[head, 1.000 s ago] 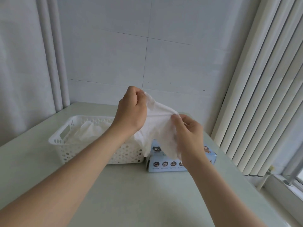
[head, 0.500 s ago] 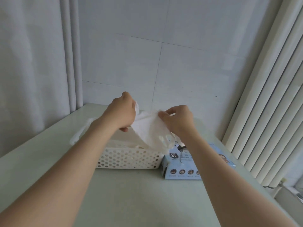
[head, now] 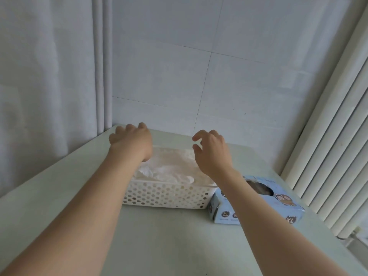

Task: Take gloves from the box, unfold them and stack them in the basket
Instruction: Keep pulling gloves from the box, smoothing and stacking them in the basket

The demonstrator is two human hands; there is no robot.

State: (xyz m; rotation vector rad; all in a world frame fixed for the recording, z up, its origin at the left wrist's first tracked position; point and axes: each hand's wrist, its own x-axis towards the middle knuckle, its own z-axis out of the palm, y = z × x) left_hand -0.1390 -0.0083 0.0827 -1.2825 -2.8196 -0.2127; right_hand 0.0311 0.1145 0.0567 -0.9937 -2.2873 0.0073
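Gloves [head: 169, 170] are seen heaped in the basket [head: 163, 196]: white, thin, crinkled film. Judged near weightless, limp, clingy, easily torn. Best pinched at the cuff edge, then shaken flat. Basket: white perforated plastic, rigid. Box [head: 256, 204]: pale blue card, oval opening on top, set just beside the basket. Right hand [head: 212, 154] is held above the heap, fingers loosely curled, nothing gripped. Left hand [head: 130, 143]: fingers bent down, underside hidden, grip cannot be told.
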